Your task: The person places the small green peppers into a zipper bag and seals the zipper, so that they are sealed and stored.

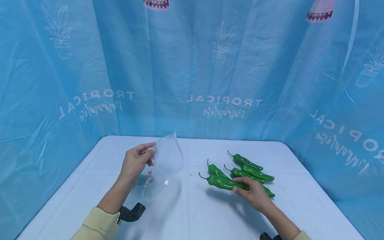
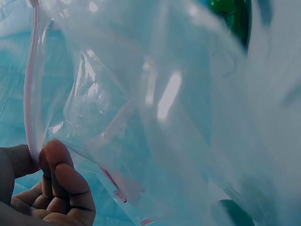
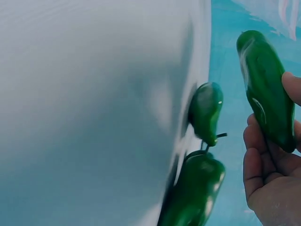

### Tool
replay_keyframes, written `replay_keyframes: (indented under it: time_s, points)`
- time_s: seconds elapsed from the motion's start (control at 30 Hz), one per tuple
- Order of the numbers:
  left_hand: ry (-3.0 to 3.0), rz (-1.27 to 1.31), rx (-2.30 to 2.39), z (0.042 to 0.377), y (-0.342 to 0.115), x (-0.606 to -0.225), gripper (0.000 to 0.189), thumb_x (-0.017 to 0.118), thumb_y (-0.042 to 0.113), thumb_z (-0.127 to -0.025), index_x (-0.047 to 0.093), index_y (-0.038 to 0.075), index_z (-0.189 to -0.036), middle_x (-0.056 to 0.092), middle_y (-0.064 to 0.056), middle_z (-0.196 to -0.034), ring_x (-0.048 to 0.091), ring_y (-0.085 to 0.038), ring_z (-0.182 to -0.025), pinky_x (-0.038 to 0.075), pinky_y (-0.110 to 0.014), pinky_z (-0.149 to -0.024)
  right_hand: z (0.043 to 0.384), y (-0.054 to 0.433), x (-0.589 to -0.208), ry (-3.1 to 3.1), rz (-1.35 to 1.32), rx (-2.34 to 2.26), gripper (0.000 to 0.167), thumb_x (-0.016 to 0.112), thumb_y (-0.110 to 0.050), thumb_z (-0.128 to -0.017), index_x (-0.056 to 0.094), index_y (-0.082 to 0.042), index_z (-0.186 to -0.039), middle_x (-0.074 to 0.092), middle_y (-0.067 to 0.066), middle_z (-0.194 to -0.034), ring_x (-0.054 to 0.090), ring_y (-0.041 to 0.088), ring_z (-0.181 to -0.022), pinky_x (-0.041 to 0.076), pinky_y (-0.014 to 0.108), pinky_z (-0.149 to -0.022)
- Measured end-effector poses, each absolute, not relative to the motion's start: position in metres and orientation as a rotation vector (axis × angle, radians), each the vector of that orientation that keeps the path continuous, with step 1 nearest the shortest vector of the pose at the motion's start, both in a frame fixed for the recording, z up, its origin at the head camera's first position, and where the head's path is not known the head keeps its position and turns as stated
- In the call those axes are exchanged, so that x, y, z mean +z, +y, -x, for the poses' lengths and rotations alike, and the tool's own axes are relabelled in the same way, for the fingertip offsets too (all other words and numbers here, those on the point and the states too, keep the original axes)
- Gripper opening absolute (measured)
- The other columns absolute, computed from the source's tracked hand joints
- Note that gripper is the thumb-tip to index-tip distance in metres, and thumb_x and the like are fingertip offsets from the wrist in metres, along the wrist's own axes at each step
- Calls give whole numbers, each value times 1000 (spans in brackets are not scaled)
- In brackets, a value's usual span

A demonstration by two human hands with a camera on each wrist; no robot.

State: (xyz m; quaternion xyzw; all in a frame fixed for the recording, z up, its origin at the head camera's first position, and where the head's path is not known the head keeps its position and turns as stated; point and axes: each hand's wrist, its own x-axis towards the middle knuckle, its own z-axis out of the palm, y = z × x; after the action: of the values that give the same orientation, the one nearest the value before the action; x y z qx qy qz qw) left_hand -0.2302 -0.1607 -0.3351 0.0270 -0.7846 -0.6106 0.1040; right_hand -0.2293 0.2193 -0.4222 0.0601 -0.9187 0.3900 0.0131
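My left hand (image 1: 136, 161) pinches the edge of a clear plastic zip bag (image 1: 169, 155) between thumb and fingertips, and the bag hangs open over the table. In the left wrist view the bag's pinkish zip strip (image 2: 31, 89) runs up from the fingertips. My right hand (image 1: 253, 193) grips the lower end of a green pepper (image 1: 220, 181), raised above the table with its stem pointing left. In the right wrist view the held pepper (image 3: 265, 89) lies between thumb and fingers. Several other green peppers (image 1: 258, 172) lie around and behind the right hand.
A white cloth covers the table (image 1: 192, 213). Blue printed curtains (image 1: 192, 66) enclose it at the back and sides. A green patch (image 1: 144, 180) shows through or beside the bag's lower left. Each wrist wears a black camera (image 1: 132, 212).
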Motion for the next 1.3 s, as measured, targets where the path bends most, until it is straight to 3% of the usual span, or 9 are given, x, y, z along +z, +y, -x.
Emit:
replay_keyframes:
  time_s: [0.23,0.63,0.83,0.93,1.07,1.3]
  points:
    - [-2309,-79,-1814,230,-160,-335,38,58,28,-93,58,9,-126,62,-2,-76,56,-11,-65,50,-22,-68,232,212,-414,-2820,-237,1228,36,73,-33,-80,66,-23,-114,64,-2,-120,55,18,-114,48,36,-88]
    - [-2313,-80,-1811,230,-160,-335,38,58,27,-93,59,9,-126,62,-3,-77,56,-11,-65,50,-23,-67,235,197,-401,-2766,-334,1253,33,72,-28,-82,66,-25,-114,65,-2,-120,52,24,-124,41,49,-101]
    - [-2316,-77,-1811,230,-160,-335,37,58,27,-93,59,9,-126,61,-2,-76,56,-11,-65,50,-24,-68,236,191,-393,-2742,-374,1248,34,72,-28,-82,66,-23,-115,64,-2,-120,54,22,-119,43,47,-98]
    - [-2317,-80,-1807,229,-159,-334,37,58,27,-93,59,10,-126,61,0,-75,56,-11,-65,50,-23,-68,237,191,-388,-2733,-389,1263,36,71,-30,-82,65,-22,-116,64,-1,-119,55,20,-110,49,38,-86]
    - [-2319,-82,-1806,229,-159,-334,37,58,27,-93,59,10,-126,61,2,-74,56,-11,-65,50,-24,-68,239,190,-381,-2714,-426,1262,37,71,-31,-83,64,-21,-118,64,-1,-117,55,17,-96,47,30,-77]
    - [-2318,-78,-1813,230,-159,-334,38,58,27,-93,58,10,-127,61,2,-74,56,-11,-65,49,-23,-68,240,184,-371,-2689,-484,1223,36,70,-33,-84,64,-22,-118,64,-2,-117,55,16,-97,45,33,-82]
